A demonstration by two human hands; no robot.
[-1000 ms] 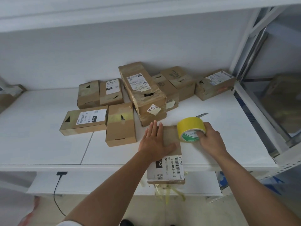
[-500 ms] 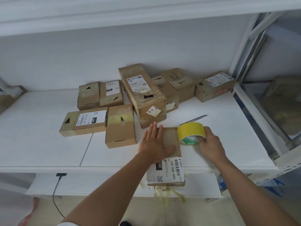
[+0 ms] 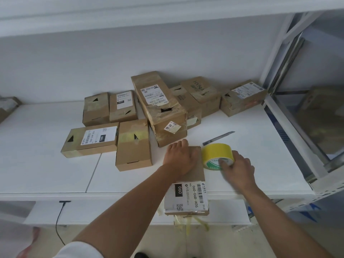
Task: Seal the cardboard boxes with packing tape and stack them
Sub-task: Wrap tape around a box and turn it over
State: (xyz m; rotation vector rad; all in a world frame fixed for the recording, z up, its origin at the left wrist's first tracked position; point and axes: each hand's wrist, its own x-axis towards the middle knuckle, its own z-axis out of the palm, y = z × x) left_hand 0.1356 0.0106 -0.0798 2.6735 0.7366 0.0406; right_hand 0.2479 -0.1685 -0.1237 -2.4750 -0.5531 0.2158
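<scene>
White shelf (image 3: 46,164), wide and flat, under everything. Heap of cardboard boxes (image 3: 160,108) toward 12 o'clock, some stacked and leaning, several carrying labels. Labelled box (image 3: 188,196) near 6 o'clock, with its near end over the shelf edge. Left hand (image 3: 179,159) pressed flat on the box top, fingers straight. Right hand (image 3: 237,169) at 3 o'clock of the box, fingers curled around yellow tape roll (image 3: 216,155), touching the box's far right corner. Slim grey knife (image 3: 218,138) just beyond the roll, toward 1 o'clock.
</scene>
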